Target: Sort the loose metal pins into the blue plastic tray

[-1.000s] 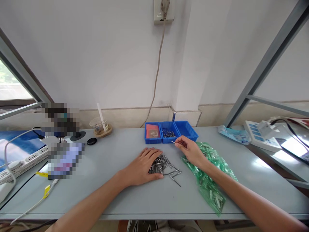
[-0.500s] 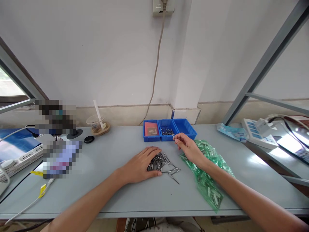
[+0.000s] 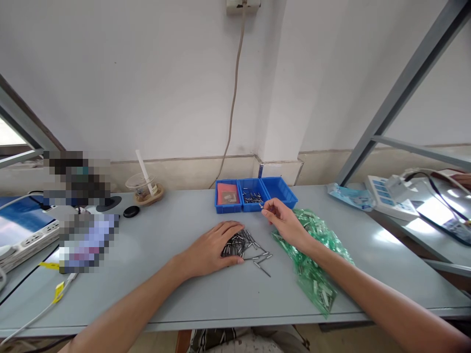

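Observation:
My left hand lies flat with fingers stretched out on a pile of small metal pins in the middle of the grey table. My right hand is pinched on a single metal pin, held at the front edge of the blue three-compartment tray. The tray's middle compartment holds several pins; its left one holds a red pad. A green plastic bag of small parts lies under my right wrist.
A plastic cup with a stick, a black round lid and power strips sit at the left. Another power strip and a blue packet lie right, beside a slanted metal frame bar. A cable hangs down the wall.
My right hand with the pin has edged slightly toward the tray's middle compartment. The left hand stays on the pile. The camera has tilted a little.

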A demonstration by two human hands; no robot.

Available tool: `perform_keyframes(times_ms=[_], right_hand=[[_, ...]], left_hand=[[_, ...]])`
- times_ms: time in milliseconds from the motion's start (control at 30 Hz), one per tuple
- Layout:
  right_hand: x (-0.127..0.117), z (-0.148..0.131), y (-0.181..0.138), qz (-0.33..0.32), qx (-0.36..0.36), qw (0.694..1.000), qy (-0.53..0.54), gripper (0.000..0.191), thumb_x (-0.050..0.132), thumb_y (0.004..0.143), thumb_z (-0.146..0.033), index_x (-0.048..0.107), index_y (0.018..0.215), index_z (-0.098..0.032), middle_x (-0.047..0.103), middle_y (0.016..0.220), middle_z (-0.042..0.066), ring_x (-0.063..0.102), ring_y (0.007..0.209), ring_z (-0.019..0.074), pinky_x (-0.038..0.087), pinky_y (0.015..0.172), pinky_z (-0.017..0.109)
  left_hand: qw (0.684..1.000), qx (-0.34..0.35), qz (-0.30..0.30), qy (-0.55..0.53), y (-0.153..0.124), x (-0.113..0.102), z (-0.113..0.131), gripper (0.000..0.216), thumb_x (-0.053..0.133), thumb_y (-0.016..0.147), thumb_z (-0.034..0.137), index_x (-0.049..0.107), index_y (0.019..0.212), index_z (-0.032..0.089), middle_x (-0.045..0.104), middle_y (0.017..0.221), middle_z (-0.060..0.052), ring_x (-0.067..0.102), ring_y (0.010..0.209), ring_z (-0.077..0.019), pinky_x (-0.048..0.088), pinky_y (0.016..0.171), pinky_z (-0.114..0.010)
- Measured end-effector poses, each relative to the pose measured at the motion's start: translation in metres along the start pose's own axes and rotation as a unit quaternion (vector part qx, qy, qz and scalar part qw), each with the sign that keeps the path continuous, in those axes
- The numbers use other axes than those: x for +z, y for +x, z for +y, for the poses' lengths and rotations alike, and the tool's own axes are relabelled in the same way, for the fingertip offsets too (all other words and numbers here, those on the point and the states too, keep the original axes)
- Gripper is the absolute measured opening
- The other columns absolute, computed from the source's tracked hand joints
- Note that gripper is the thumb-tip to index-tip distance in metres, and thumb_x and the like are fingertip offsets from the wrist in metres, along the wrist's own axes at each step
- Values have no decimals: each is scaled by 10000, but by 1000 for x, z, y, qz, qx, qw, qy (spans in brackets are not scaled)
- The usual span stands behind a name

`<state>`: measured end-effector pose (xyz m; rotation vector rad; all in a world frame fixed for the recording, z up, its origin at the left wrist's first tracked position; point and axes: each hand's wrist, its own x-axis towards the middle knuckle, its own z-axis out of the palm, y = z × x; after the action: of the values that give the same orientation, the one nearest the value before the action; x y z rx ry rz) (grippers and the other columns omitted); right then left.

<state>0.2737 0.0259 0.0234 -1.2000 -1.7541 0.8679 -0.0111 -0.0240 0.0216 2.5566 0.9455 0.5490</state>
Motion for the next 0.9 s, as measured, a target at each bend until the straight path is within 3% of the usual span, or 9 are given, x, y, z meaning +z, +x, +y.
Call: perform_keyframes(times_ms=[500, 900], right_hand=[[1, -7, -2, -26, 14, 1000, -9, 316, 554, 1015, -561, 621, 1019, -252, 555, 826, 3, 527, 734, 189, 448, 646, 310], [2, -9, -3, -33, 23, 999, 4, 275, 577, 1016, -520, 632, 1029, -251, 563, 829, -3, 510, 712, 174, 430, 619, 303]], left_hand=[[1000, 0, -2, -5, -1, 0, -1, 714, 607, 1016, 595, 354, 1629, 329, 464, 1617, -91, 470, 1474, -293, 436, 1208, -465], [1000, -4, -8, -8, -1, 1, -1, 647, 591, 1041, 552, 378, 1616, 347, 469, 1616, -69, 479, 1465, -277, 462, 1184, -444]])
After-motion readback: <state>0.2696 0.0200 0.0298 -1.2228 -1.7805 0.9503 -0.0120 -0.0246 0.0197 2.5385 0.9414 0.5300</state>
